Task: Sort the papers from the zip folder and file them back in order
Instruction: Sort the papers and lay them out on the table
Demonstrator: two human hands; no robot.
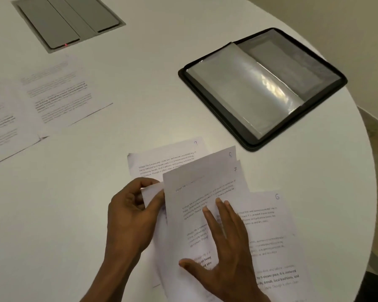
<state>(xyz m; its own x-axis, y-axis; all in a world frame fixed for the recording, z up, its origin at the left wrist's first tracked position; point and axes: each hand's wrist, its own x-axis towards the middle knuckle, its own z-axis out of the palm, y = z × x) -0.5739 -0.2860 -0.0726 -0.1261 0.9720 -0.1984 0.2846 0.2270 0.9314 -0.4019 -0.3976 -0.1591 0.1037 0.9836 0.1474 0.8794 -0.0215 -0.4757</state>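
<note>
A loose stack of printed sheets (205, 188) lies fanned near the table's front edge, with handwritten numbers in their top right corners. The top sheet is marked 7; a sheet marked 6 (271, 225) pokes out to the right. My left hand (133, 214) pinches the left edge of a lower sheet, fingers curled round it. With straight fingers, my right hand (223, 247) presses flat on the top sheet. The black zip folder (262, 88) lies open at the back right, its clear sleeves showing.
Two more printed sheets (52, 94) lie side by side at the left of the white round table (140, 73). A grey cable hatch (68, 20) is set into the tabletop at the back left. The table's curved edge runs down the right.
</note>
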